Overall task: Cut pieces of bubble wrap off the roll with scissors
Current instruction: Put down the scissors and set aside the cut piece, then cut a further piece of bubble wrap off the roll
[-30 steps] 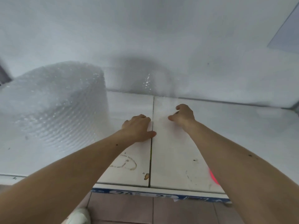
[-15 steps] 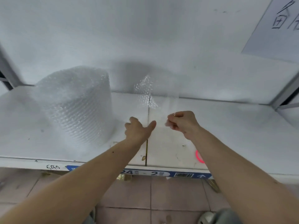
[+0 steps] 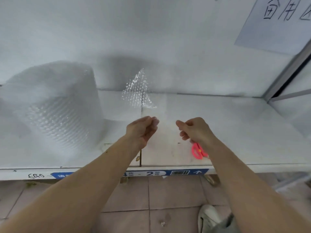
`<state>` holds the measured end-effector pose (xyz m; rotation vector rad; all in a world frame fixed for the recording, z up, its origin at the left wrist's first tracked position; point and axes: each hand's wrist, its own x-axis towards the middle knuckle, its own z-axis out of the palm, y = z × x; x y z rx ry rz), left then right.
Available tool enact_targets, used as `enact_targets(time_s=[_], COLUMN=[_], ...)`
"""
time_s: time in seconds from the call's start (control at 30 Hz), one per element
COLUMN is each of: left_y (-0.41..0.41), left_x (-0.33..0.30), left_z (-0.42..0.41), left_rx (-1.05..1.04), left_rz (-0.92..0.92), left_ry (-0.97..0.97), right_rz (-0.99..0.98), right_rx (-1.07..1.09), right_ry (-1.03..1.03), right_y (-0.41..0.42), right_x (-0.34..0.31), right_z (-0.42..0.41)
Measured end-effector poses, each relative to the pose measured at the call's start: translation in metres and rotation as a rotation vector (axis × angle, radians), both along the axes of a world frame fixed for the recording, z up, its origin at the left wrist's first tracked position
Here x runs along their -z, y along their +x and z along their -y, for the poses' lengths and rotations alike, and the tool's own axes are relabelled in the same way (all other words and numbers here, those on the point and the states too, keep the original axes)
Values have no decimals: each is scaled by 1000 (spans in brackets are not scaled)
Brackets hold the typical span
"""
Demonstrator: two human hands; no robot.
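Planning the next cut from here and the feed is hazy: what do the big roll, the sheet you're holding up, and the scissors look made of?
The roll looks like clear, glossy plastic bubble wrap: rows of shiny bubbles. The sheet, pinched by the left hand and right hand, shows the same bubbles, see-through. The scissors have bright pink handles, probably plastic; blades hidden.

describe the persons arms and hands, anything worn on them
Both forearms are bare up to the frame edge: no sleeves, gloves, watch or bracelet show. The left hand and right hand show no rings, though blur limits detail. A small dark spot marks the left forearm.
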<state>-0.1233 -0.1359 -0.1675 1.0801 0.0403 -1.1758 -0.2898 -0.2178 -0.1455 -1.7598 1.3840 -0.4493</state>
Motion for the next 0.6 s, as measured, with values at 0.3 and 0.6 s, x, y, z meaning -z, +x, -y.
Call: enact_targets(time_s=[0.3, 0.6], left_y=[-15, -23], left_x=[9, 8], left_z=[17, 19], left_rx=[-66, -43], left_rz=[-14, 1], left_ry=[43, 75], right_rz=[-604, -697], right_rx=[-52, -1], right_ry=[-27, -2], right_y=[-40, -44], right_x=[16, 13], right_z=[27, 25])
